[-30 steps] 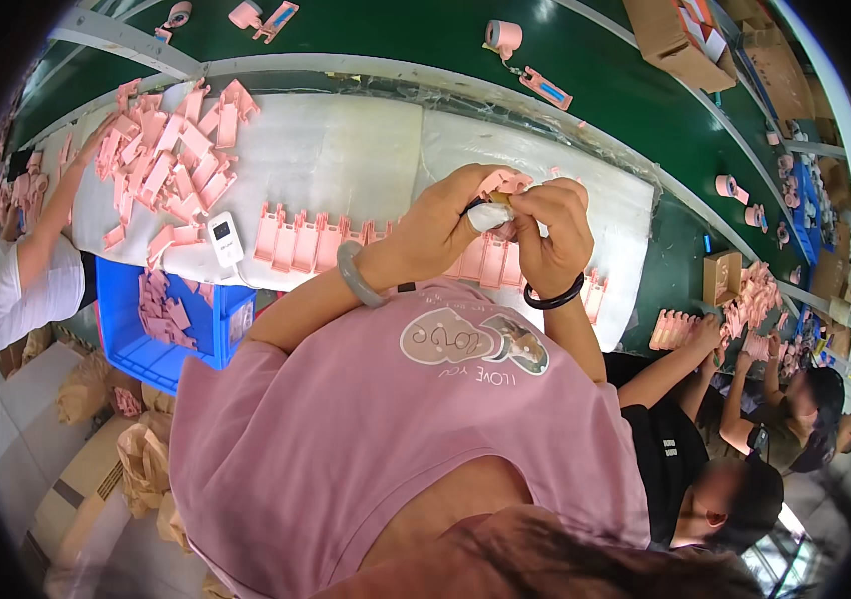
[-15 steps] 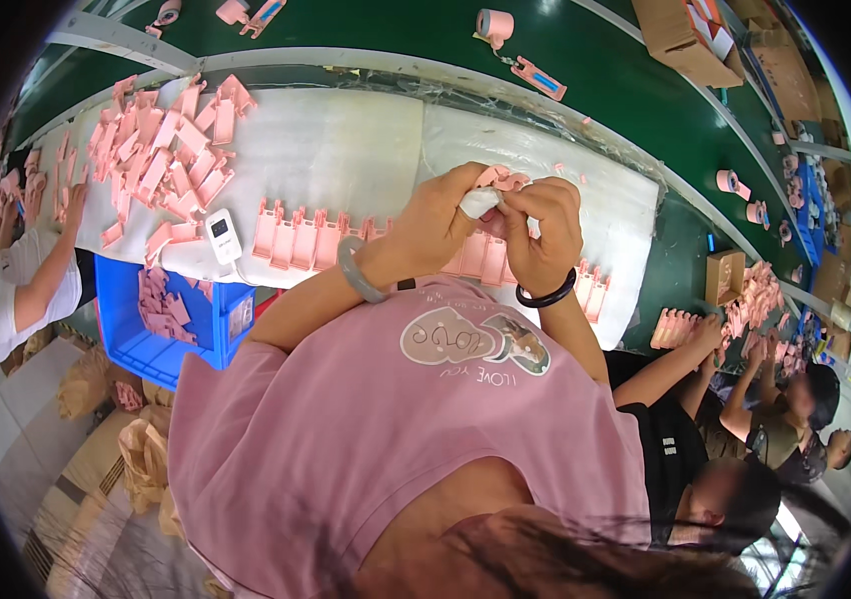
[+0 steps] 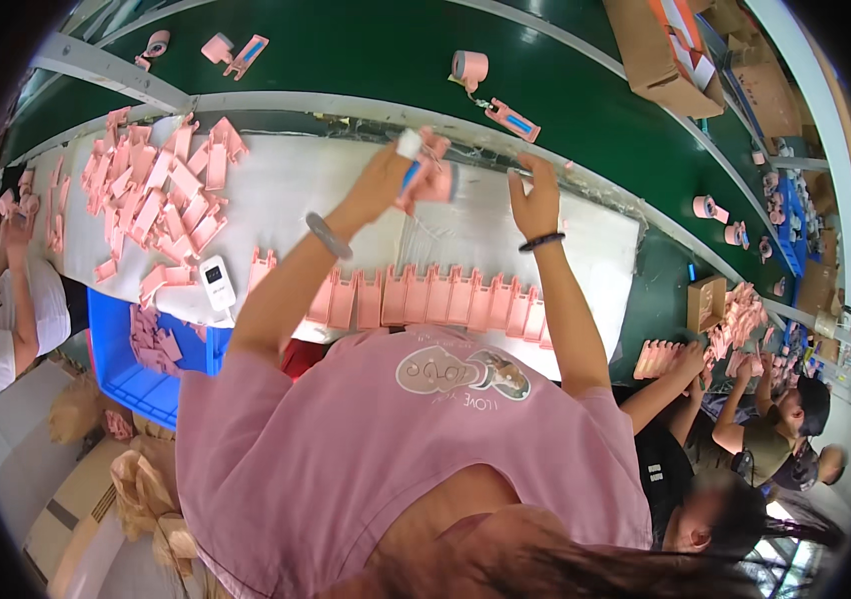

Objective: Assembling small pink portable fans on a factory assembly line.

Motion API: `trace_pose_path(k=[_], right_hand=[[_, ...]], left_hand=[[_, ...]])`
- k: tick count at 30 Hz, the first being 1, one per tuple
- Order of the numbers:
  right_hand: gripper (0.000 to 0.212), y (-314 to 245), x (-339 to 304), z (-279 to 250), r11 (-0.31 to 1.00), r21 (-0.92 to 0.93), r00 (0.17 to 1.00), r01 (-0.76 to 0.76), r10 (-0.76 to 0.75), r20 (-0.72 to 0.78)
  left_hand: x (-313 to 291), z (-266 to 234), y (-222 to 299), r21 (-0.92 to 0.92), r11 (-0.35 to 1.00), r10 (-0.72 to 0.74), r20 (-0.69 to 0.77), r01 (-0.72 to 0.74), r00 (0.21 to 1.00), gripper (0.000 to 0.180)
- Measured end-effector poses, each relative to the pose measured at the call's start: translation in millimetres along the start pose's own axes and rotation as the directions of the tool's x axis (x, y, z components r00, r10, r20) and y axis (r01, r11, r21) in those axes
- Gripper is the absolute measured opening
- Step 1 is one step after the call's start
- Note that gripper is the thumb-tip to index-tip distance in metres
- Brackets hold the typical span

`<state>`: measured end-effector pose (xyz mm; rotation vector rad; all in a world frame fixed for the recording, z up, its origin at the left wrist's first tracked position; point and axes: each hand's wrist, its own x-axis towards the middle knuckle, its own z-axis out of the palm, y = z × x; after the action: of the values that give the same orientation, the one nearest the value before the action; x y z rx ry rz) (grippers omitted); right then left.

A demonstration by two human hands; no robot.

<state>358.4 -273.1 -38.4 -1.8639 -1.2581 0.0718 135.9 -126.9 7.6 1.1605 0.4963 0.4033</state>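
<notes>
Above the white work surface (image 3: 276, 180), my left hand (image 3: 378, 185) is closed on a pink plastic assembly (image 3: 435, 184) with a round housing and a blue strip; it is somewhat blurred. White wrapping covers a fingertip of that hand. To its right, my right hand (image 3: 535, 200) is raised near the far edge, its fingers apart and nothing in them. A row of pink plastic brackets (image 3: 435, 301) stands side by side between my forearms and close to my body. Farther left lies a heap of loose pink brackets (image 3: 161, 185).
A small white device (image 3: 217, 283) lies by the heap, above a blue bin (image 3: 126, 384) holding pink parts. Beyond a metal rail runs a green belt (image 3: 346, 50) carrying a pink round unit (image 3: 469, 67) and a cardboard box (image 3: 650, 60). Co-workers sit on both sides.
My hands were together over a small pink part; now they are apart. The left has moved left and up with the pink assembly, and the right has opened near the far edge.
</notes>
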Motion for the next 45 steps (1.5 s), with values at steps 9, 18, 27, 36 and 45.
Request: trace_pose_path(k=[9, 18, 27, 36, 45], right_hand=[[0.051, 77.8, 75.3, 58.0, 0.846, -0.523, 0.983, -0.104, 0.169, 0.077], [0.055, 41.7, 90.7, 22.6, 0.849, -0.522, 0.825, -0.086, 0.354, 0.44], [0.029, -40.1, -10.3, 6.4, 0.901, 0.054, 0.84, -0.431, 0.379, 0.389], [0.048, -57.7, -9.5, -13.8, 0.889, 0.455, 0.894, 0.059, -0.25, 0.373], [0.009, -119.8, -26.1, -73.5, 0.784, 0.517, 0.674, -0.343, -0.177, 0.717]], left_hand=[[123.1, -123.4, 14.3, 0.859, 0.492, 0.545, -0.429, 0.139, 0.721, 0.051], [76.6, -12.7, -70.3, 0.035, 0.984, -0.158, -0.248, 0.172, 0.956, 0.035], [58.0, 44.7, -53.9, -0.188, 0.965, -0.229, -0.279, 0.181, 0.932, 0.019], [-2.8, 38.6, 59.6, 0.618, 0.782, -0.449, 0.468, 0.081, 0.761, 0.027], [-42.6, 49.2, 111.6, 0.618, 0.777, -0.509, 0.728, -0.119, 0.458, 0.036]])
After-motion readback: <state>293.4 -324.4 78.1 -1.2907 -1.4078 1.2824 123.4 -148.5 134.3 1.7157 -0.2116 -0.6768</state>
